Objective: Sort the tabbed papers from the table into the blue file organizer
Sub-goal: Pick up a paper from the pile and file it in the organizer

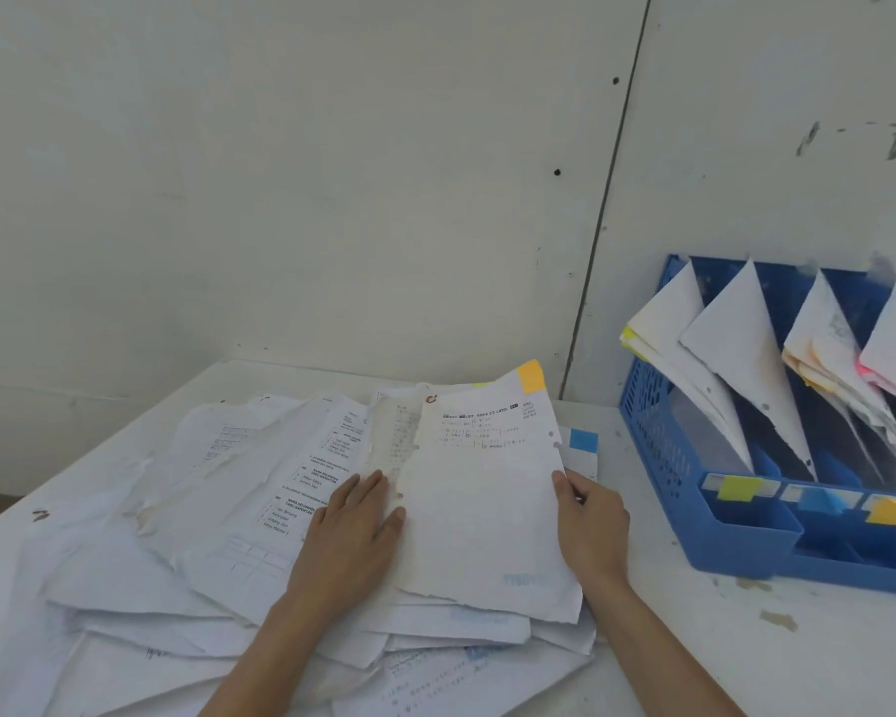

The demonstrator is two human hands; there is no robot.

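A loose heap of white papers (pixel 218 514) covers the left and middle of the table. On top lies a printed sheet (pixel 482 514) with an orange tab (pixel 531 377) at its far right corner. My right hand (pixel 590 530) pinches this sheet's right edge, thumb on top. My left hand (pixel 350 540) rests flat on the heap beside the sheet's left edge, fingers straight. A sheet with a blue tab (pixel 584 440) lies underneath. The blue file organizer (pixel 658 447) stands at the right, its slots holding papers with yellow, orange and pink tabs.
Yellow (pixel 739 489), blue (pixel 818 501) and orange (pixel 890 511) labels mark the organizer's front slots. A white wall rises right behind the table. Bare white tabletop (pixel 746 639) shows in front of the organizer, at the near right.
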